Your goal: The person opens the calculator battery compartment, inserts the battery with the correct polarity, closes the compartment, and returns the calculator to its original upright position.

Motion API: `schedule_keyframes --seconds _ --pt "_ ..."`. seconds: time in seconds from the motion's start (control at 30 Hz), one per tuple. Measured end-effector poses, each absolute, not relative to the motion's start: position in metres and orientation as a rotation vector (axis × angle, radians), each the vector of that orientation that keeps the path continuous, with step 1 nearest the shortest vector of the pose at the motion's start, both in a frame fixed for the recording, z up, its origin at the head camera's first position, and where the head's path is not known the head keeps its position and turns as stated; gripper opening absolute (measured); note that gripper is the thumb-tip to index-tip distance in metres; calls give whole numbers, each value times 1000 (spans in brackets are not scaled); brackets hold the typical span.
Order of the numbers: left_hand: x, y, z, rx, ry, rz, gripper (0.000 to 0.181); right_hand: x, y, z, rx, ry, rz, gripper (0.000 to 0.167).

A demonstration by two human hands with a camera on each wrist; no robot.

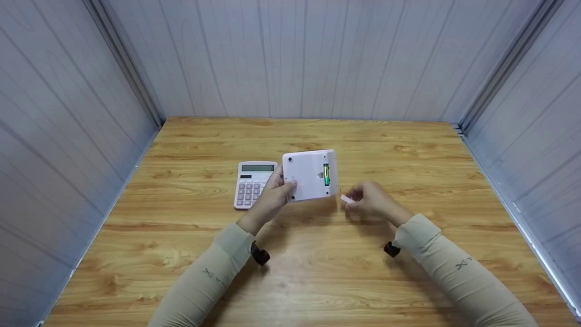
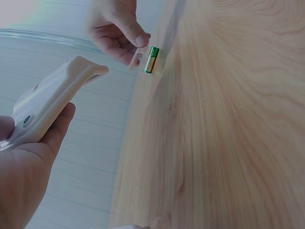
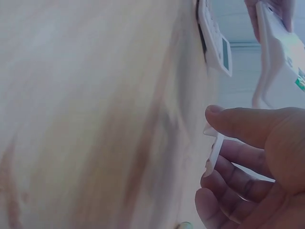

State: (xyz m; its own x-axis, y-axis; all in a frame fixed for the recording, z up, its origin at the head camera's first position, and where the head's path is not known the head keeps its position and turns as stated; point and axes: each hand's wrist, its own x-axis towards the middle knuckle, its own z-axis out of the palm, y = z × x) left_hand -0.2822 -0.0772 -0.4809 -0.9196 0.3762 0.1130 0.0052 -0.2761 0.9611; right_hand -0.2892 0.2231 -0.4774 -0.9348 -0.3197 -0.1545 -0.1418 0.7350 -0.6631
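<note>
Our left hand grips the white gadget (light, stiff plastic, we'd guess, so grab edges), right hand pinching a small cover.

One pale, flat device, back uppermost, gripped in my left hand, with one green-and-gold battery in the slot near its right edge; one small pale piece, pinched in my right hand, just beside the device's lower right corner. One pale calculator, keys up, partly behind my left hand, on a wood-grain table. Two beige sleeves on my arms; whitish panelled walls at the back and both sides.
</note>
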Motion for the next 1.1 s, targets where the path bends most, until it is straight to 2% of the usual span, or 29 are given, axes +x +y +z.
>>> schedule_keyframes --seconds 0.7,1.1 --pt "-282 -76 -479 467 1713 2275 60 -297 228 -435 -378 2826 -1156 29" --pt "-283 -74 -479 437 1722 2296 59 -296 220 -424 -375 2845 -1316 29"
